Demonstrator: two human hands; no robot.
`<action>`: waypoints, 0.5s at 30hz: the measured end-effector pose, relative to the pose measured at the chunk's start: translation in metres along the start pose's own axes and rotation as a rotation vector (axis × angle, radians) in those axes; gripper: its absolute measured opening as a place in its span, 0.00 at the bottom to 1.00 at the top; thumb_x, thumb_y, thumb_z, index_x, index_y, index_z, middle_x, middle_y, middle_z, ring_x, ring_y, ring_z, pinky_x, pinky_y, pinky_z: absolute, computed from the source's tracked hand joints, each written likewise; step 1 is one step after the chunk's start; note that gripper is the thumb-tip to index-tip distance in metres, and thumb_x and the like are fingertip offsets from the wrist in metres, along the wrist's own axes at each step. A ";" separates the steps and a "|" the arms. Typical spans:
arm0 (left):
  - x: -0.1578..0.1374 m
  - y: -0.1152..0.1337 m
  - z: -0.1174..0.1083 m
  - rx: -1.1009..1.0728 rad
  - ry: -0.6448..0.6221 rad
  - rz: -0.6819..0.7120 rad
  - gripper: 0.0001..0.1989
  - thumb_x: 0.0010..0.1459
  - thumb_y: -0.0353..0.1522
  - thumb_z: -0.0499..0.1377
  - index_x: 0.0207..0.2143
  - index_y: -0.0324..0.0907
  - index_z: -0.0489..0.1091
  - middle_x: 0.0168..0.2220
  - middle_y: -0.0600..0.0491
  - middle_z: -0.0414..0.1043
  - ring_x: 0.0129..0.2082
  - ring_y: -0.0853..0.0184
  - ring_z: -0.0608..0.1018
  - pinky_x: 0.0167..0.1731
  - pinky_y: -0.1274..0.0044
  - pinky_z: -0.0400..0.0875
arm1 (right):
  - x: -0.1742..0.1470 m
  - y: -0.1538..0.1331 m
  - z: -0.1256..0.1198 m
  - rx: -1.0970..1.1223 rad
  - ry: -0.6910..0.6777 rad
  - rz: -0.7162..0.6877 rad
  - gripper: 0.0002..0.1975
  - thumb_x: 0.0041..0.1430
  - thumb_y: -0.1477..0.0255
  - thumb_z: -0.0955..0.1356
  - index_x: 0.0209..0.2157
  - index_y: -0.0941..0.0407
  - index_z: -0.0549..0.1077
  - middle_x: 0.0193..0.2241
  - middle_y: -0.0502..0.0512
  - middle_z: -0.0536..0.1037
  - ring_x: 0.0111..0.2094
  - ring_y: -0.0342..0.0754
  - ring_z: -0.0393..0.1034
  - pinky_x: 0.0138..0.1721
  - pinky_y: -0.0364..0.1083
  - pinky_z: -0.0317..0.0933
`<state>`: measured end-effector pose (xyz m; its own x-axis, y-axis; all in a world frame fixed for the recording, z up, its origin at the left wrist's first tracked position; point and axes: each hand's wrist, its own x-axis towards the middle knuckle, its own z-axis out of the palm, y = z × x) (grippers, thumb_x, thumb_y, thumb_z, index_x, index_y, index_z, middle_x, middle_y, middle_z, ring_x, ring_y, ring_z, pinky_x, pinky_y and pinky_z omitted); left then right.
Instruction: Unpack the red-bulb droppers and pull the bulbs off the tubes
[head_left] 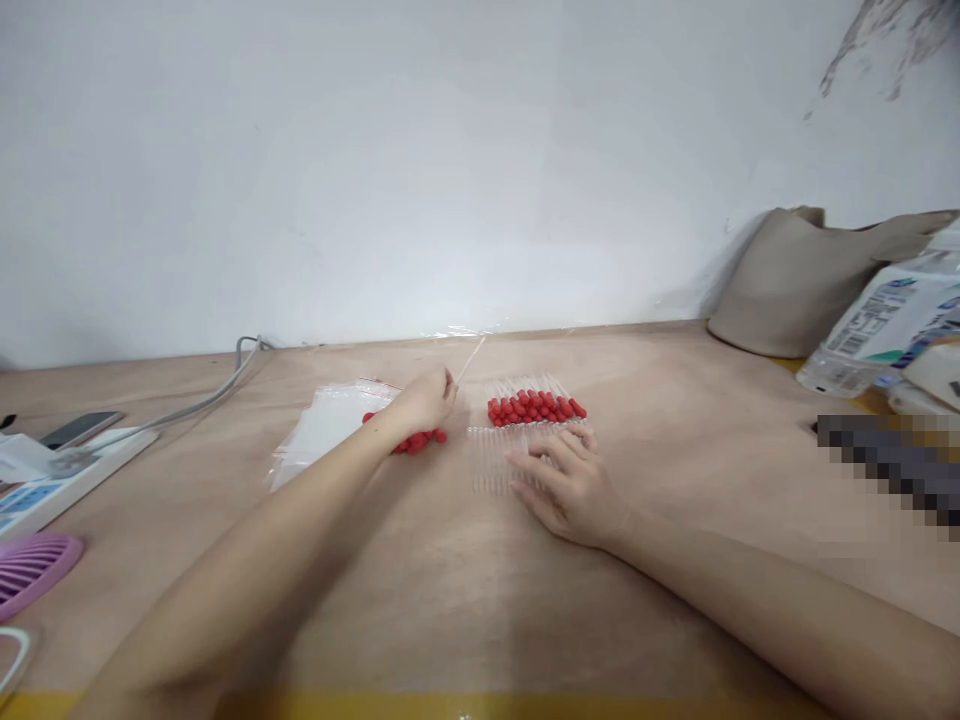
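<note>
Stick, one, seemingly pinched in left hand, right hand spread over one rod row

A slim pale rod is held by its lower end, its free tip slanting toward one o'clock. Toward four o'clock from it, red-tipped rods lie in a tight bank, red ends crowded together, clear shafts pointing roughly to twelve. Just beside them at six o'clock, clear rods lie side by side in a neat row, partly covered. Loose red pieces sit heaped toward nine o'clock, partly hidden.
</note>
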<state>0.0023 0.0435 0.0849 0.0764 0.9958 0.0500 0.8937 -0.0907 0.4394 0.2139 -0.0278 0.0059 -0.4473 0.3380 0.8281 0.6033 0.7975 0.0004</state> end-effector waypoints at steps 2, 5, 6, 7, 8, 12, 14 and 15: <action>-0.021 -0.011 0.002 0.037 0.115 0.271 0.10 0.60 0.35 0.45 0.36 0.40 0.62 0.22 0.55 0.67 0.19 0.69 0.70 0.23 0.77 0.63 | -0.002 0.005 -0.001 0.030 0.074 0.090 0.10 0.55 0.72 0.64 0.40 0.55 0.70 0.26 0.50 0.72 0.29 0.43 0.63 0.43 0.50 0.51; -0.049 -0.031 0.015 0.052 0.233 0.555 0.08 0.61 0.34 0.45 0.38 0.41 0.60 0.31 0.52 0.69 0.31 0.67 0.73 0.31 0.75 0.67 | -0.002 0.010 -0.001 0.085 0.142 0.186 0.10 0.56 0.76 0.63 0.40 0.55 0.70 0.25 0.49 0.73 0.28 0.42 0.65 0.44 0.50 0.53; -0.056 -0.038 0.022 0.048 0.267 0.613 0.08 0.61 0.34 0.46 0.39 0.41 0.60 0.34 0.51 0.69 0.34 0.67 0.73 0.33 0.75 0.67 | -0.002 0.011 -0.001 0.095 0.148 0.203 0.11 0.57 0.76 0.63 0.41 0.55 0.69 0.28 0.51 0.73 0.30 0.43 0.66 0.44 0.50 0.54; -0.061 -0.045 0.028 0.048 0.295 0.657 0.08 0.61 0.33 0.47 0.41 0.41 0.60 0.36 0.50 0.69 0.36 0.67 0.73 0.35 0.74 0.68 | -0.003 0.012 0.000 0.101 0.143 0.212 0.12 0.57 0.75 0.63 0.43 0.55 0.69 0.32 0.54 0.73 0.34 0.44 0.66 0.43 0.49 0.55; -0.065 -0.050 0.034 0.040 0.339 0.694 0.08 0.61 0.32 0.48 0.42 0.41 0.60 0.37 0.50 0.69 0.37 0.67 0.73 0.36 0.74 0.68 | -0.003 0.012 0.000 0.105 0.127 0.214 0.13 0.57 0.74 0.63 0.45 0.56 0.68 0.35 0.56 0.73 0.38 0.46 0.66 0.43 0.50 0.56; -0.071 -0.055 0.051 0.051 0.436 0.793 0.08 0.59 0.31 0.52 0.41 0.40 0.62 0.35 0.51 0.70 0.35 0.68 0.73 0.35 0.75 0.69 | -0.001 0.011 0.001 0.099 -0.036 0.132 0.18 0.56 0.67 0.64 0.48 0.55 0.66 0.41 0.59 0.72 0.43 0.51 0.64 0.45 0.53 0.55; -0.072 -0.049 0.054 0.070 0.443 0.847 0.06 0.58 0.31 0.53 0.39 0.40 0.64 0.33 0.51 0.71 0.33 0.68 0.73 0.35 0.75 0.68 | 0.002 0.008 0.003 0.077 -0.110 0.074 0.17 0.56 0.66 0.64 0.47 0.55 0.67 0.42 0.58 0.72 0.43 0.51 0.64 0.47 0.54 0.53; -0.072 -0.046 0.054 0.073 0.445 0.869 0.06 0.58 0.30 0.53 0.39 0.40 0.64 0.32 0.52 0.71 0.33 0.68 0.73 0.35 0.75 0.68 | 0.003 0.006 0.004 0.067 -0.132 0.051 0.16 0.56 0.65 0.64 0.46 0.55 0.68 0.42 0.58 0.73 0.44 0.50 0.64 0.48 0.55 0.51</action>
<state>-0.0200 -0.0237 0.0124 0.5604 0.4860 0.6707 0.6315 -0.7746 0.0336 0.2139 -0.0200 0.0062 -0.5031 0.4380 0.7450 0.5842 0.8076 -0.0803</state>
